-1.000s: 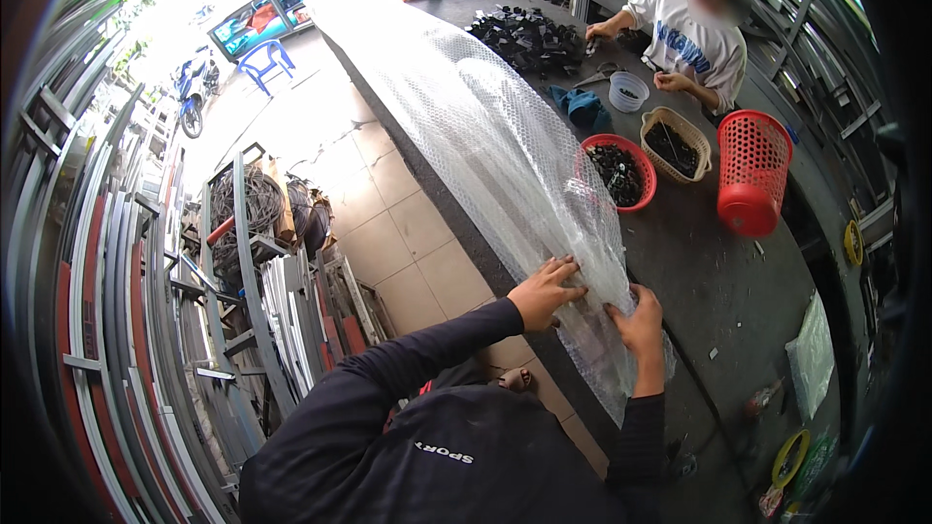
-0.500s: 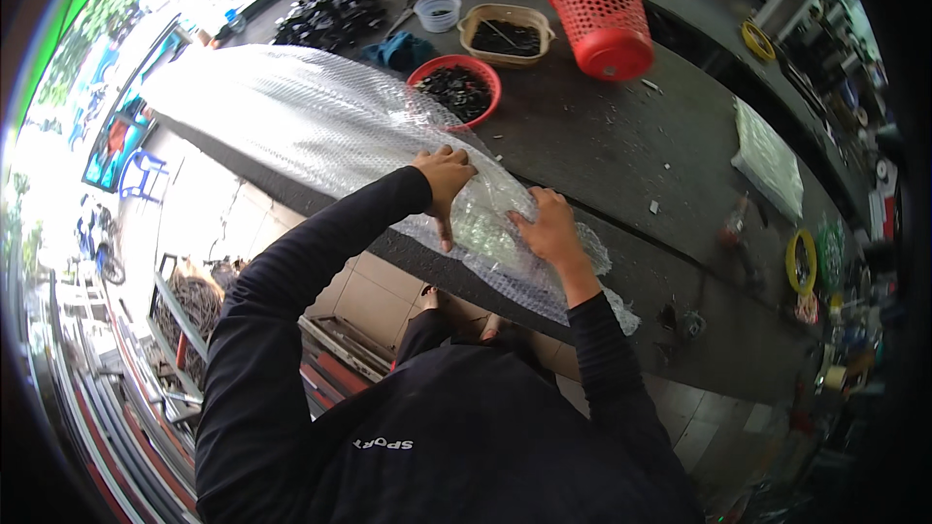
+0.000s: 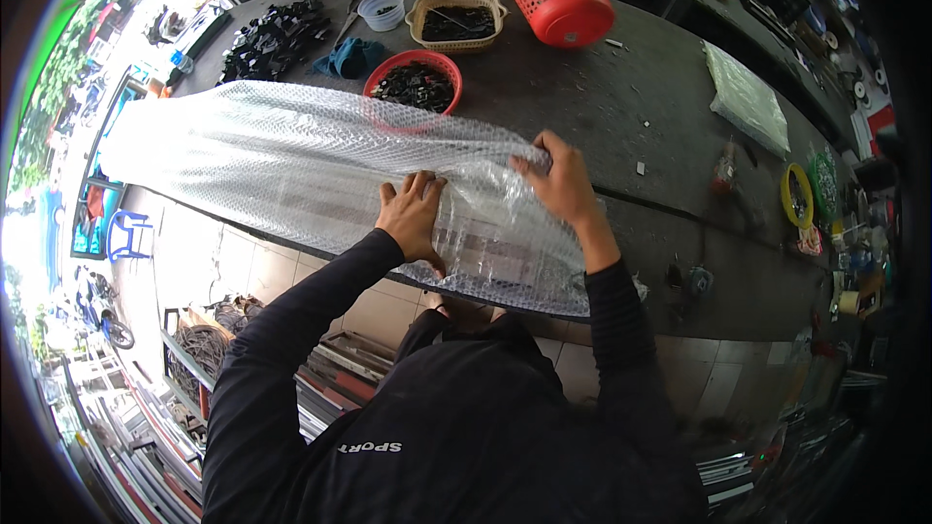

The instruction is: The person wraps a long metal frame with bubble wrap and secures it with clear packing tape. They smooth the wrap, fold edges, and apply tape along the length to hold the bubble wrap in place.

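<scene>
Clear bubble wrap (image 3: 291, 160): long sheet lying on the near side of the worktop (image 3: 602, 116), stretching off to the left.
Handling: probably light, soft and quick to crease; smooth film may slide under the fingers, and bubbles could burst if squeezed hard.
Under the film: pale bands show through; contents cannot be told, so total weight and stiffness are uncertain.
Left hand (image 3: 413, 213): fingers spread, resting on the wrap, thumb toward its near edge; not clenched.
Right hand (image 3: 566, 184): thumb and fingers pinching the wrap's far edge, toward its right end.
Where to hold: loose edge looks the easiest pinch; over the middle, spread fingers should press more kindly.
Red bowl (image 3: 457, 85): just beyond the wrap, holding small dark pieces (image 3: 417, 89).
Farther out: blue cloth (image 3: 351, 58), tan basket (image 3: 456, 44), heap of black parts (image 3: 277, 39), tall red basket (image 3: 573, 19).
</scene>
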`<state>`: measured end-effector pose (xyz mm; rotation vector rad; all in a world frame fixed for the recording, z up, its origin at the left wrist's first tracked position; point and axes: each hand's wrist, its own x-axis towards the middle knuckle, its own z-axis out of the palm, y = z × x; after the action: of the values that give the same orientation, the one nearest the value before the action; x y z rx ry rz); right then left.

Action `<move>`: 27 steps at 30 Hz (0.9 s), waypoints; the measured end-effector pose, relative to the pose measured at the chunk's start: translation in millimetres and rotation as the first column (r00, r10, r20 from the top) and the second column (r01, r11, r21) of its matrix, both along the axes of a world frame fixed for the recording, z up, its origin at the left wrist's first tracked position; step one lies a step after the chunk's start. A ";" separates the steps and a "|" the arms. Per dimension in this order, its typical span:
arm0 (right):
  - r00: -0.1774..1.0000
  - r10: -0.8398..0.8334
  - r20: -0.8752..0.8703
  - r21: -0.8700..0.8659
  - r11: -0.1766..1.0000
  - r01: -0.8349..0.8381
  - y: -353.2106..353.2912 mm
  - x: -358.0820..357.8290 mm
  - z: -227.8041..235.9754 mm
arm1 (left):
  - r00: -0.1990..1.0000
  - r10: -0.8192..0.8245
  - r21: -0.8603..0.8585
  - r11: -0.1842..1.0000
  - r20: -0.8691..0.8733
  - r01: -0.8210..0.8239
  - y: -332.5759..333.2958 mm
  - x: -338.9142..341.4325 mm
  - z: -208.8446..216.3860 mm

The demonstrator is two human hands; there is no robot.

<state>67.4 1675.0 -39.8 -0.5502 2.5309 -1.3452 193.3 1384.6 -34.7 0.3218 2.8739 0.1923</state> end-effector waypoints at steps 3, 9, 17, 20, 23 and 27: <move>0.946 -0.154 -0.286 0.253 0.940 0.229 -8.9 -23.3 1.4 | 0.999 -0.011 0.023 1.000 -0.043 0.012 0.1 1.9 1.2; 0.679 -0.042 -0.733 0.194 0.944 0.267 -30.0 14.0 1.1 | 0.977 0.022 0.131 0.991 -0.213 0.007 -3.7 33.3 -6.7; 0.853 0.470 0.228 0.338 0.783 -0.522 -43.5 38.0 28.4 | 0.884 0.069 0.184 0.983 -0.462 0.019 -8.8 69.9 -37.9; 0.810 0.572 0.129 0.402 0.717 -0.570 -44.3 37.2 29.5 | 0.891 0.067 0.193 0.981 -0.448 0.024 -10.9 68.7 -45.3; 0.820 0.573 -0.010 0.346 0.771 -0.535 -44.3 41.5 27.7 | 0.847 0.040 0.145 0.988 -0.530 0.044 -9.5 66.8 -45.9; 0.853 0.519 0.042 0.377 0.783 -0.495 -44.2 53.5 29.8 | 0.885 0.054 0.251 0.965 -0.462 0.072 -13.1 74.3 -33.9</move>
<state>120.9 1630.8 -10.0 -1.1021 2.3414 -0.6358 267.6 1371.5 -68.6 0.4901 3.3248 0.5701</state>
